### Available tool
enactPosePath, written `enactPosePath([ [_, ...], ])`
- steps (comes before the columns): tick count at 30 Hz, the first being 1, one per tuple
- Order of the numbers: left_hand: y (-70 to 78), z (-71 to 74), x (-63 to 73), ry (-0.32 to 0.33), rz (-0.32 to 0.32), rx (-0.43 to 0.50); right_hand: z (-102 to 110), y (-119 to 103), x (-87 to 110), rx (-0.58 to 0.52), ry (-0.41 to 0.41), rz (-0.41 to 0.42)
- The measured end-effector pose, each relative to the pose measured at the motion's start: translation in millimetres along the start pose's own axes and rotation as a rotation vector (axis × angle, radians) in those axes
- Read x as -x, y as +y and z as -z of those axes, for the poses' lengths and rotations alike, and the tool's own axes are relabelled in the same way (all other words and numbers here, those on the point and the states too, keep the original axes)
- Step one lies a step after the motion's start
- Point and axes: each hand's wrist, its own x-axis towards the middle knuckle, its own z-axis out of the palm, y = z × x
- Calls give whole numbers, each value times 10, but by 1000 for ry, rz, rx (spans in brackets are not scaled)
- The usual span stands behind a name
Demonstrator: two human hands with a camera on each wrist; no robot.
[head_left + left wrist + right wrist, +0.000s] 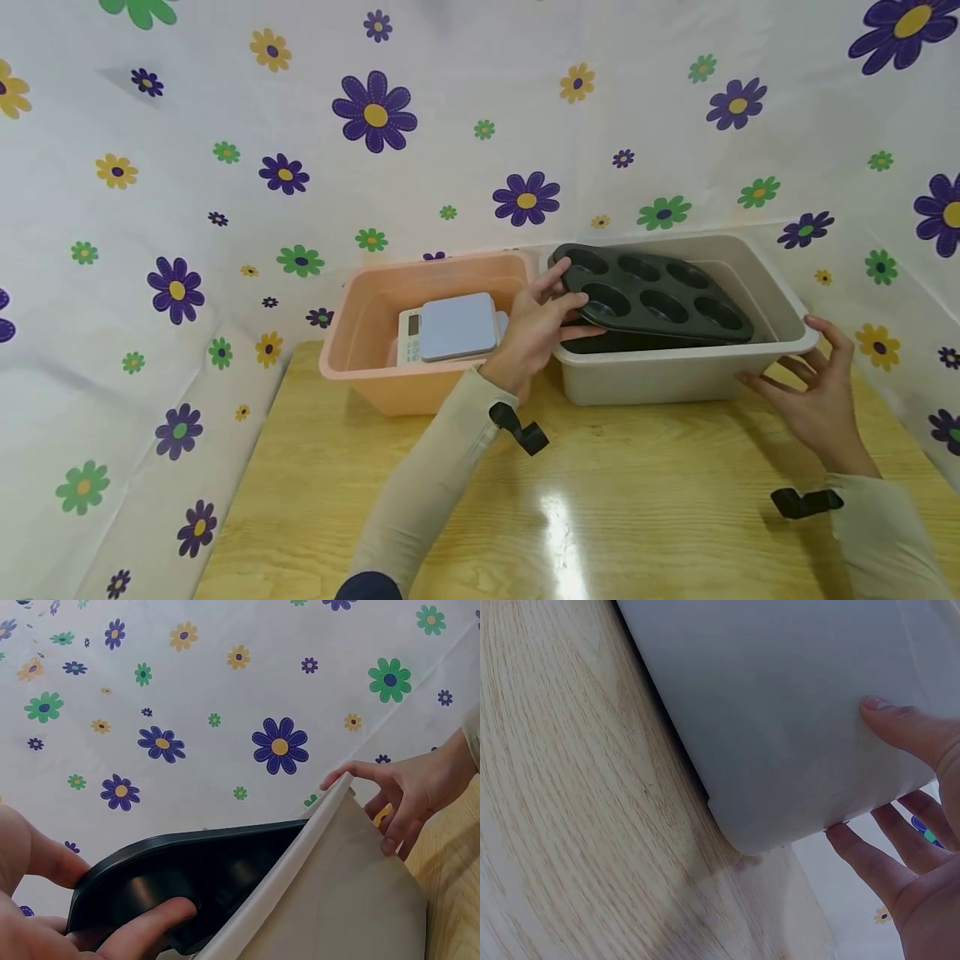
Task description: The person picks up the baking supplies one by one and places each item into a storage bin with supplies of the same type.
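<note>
My left hand (531, 335) pinches the left end of a black muffin tin (628, 288), thumb on top and fingers beneath. The tin lies tilted in a light grey plastic bin (652, 382), its left end raised over the rim. Beneath it shows another dark surface, mostly hidden. In the left wrist view, the underside of the muffin tin (247, 844) rises past the bin's wall. At the front right corner of the bin, my right hand (819, 398) holds on, thumb against the front and fingers round the side, as the right wrist view also shows.
An orange plastic bin (420, 392) stands left of the grey one, holding a kitchen scale (457, 327) with a pale blue top. Both bins sit on a wooden table (637, 500) against a flower-printed white sheet (450, 158).
</note>
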Motion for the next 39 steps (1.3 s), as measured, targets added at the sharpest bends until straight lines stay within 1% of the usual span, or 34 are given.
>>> enactPosePath([
  [1, -5, -4, -4, 6, 2, -5, 0, 0, 1, -22, -4, -1],
  [3, -13, -13, -6, 9, 3, -19, 1, -1, 1, -31, -10, 0],
  [7, -31, -41, -7, 10, 5, -44, 2, 0, -1, -37, -12, 0],
  [12, -72, -94, -1, 17, 8, -47, 10, 10, 8, -37, -10, 3],
  [17, -102, -161, 3, 5, -4, -48, 17, 17, -7, 61, -10, 12],
  [19, -100, -188, 3, -12, -7, -53, 21, 16, -18, 100, -10, 16],
  [20, -102, -193, 2, -30, -7, -60, 22, 15, -20, 113, -9, 17],
  [21, -101, -195, 5, -50, 2, -79, 20, 15, -20, 120, -7, 20],
  [22, -92, -191, 16, -73, 18, -122, 17, 15, -17, 123, -4, 21],
  [24, -54, -175, 57, -128, 62, -234, 13, 11, -9, 142, -6, 24],
  [25, -28, -157, 86, -155, 80, -309, 6, 13, -4, 140, -6, 23],
  [27, 33, -124, 151, -182, 88, -506, -9, 14, 5, 137, -2, 22],
  [28, 76, -108, 191, -191, 81, -596, -11, 13, 6, 127, -2, 19],
  [29, 119, -97, 228, -194, 67, -660, -11, 12, 5, 123, -3, 18],
  [31, 197, -73, 287, -196, 13, -747, -9, 7, 1, 98, 4, 15],
  [32, 232, -59, 315, -194, -15, -768, -7, 5, -2, 98, 7, 15],
  [35, 308, -15, 378, -212, -78, -727, -1, -1, -8, 100, 4, 11],
  [37, 323, 23, 399, -222, -109, -700, 1, -1, -9, 117, 5, 7],
  [39, 317, 64, 416, -220, -127, -686, 2, 3, -8, 143, 5, 3],
])
